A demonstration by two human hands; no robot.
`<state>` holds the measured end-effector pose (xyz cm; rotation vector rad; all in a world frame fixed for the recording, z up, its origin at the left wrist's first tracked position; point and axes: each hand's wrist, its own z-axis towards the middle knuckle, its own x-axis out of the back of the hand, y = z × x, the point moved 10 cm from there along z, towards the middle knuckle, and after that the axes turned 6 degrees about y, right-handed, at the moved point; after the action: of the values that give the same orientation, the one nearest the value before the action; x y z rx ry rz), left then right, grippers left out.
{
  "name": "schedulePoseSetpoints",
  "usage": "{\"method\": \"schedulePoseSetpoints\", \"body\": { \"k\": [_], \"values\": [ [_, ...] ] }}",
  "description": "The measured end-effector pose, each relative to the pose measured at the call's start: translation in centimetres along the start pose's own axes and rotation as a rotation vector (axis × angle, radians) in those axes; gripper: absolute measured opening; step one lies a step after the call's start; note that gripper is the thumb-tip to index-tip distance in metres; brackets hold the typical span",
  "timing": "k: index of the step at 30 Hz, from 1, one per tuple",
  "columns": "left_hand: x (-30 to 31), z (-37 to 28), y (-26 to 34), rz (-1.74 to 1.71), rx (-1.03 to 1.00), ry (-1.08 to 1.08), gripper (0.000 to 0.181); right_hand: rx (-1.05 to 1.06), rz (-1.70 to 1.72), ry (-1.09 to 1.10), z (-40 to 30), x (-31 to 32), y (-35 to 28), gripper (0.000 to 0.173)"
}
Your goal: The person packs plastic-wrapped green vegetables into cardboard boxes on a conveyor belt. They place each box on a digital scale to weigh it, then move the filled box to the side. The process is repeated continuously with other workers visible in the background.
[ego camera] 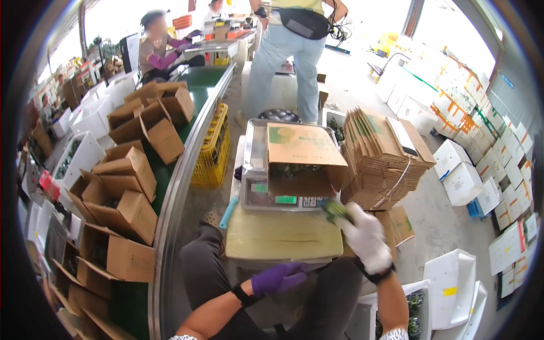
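Note:
My right hand [367, 240], in a white glove, grips a blurred green bunch of produce [337, 212] by the scale's front right corner. My left hand [278, 278], in a purple glove, hangs above my lap with fingers extended and holds nothing. Before me a digital scale [258, 202] with lit green displays carries a cardboard box [306, 146]. The box's open end faces me, and dark green leafy produce [297, 170] shows inside. A pale yellow board [282, 238] lies in front of the scale. To its left is a tool with a teal handle [229, 212].
Along my left runs a green conveyor belt [208, 76] bearing several open cardboard boxes [134, 212]. Flattened cartons [382, 170] are stacked right of the scale, with a white corded device [400, 136] on top. A foam box of greens [418, 310] sits lower right. A person [289, 55] stands ahead.

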<state>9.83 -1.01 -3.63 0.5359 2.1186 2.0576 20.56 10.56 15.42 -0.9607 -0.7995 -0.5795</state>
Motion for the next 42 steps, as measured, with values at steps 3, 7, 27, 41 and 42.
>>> {"method": "schedulePoseSetpoints", "body": {
  "k": [3, 7, 27, 41, 42],
  "values": [
    [0.4, -0.3, 1.1, 0.061, -0.031, 0.038, 0.042, -0.327, 0.062, -0.011, -9.2, 7.4, 5.9, 0.013],
    [-0.1, -0.4, 0.5, 0.087, 0.022, 0.02, 0.044, -1.046, -0.171, -0.249, -30.8, 12.0, 21.7, 0.03],
    [-1.0, -0.1, -2.6, 0.112, 0.09, -0.027, 0.048, 0.226, -0.037, -0.107, 6.5, -9.0, -7.4, 0.052],
    [-0.8, 0.0, 0.2, 0.226, 0.014, -0.003, 0.043, 0.194, 0.316, 0.121, -1.2, -0.2, -3.6, 0.007],
    [-0.7, -0.1, 0.2, 0.244, 0.029, -0.01, 0.043, 0.107, 0.335, 0.131, -3.5, 2.1, -1.0, 0.008]
  ]
}}
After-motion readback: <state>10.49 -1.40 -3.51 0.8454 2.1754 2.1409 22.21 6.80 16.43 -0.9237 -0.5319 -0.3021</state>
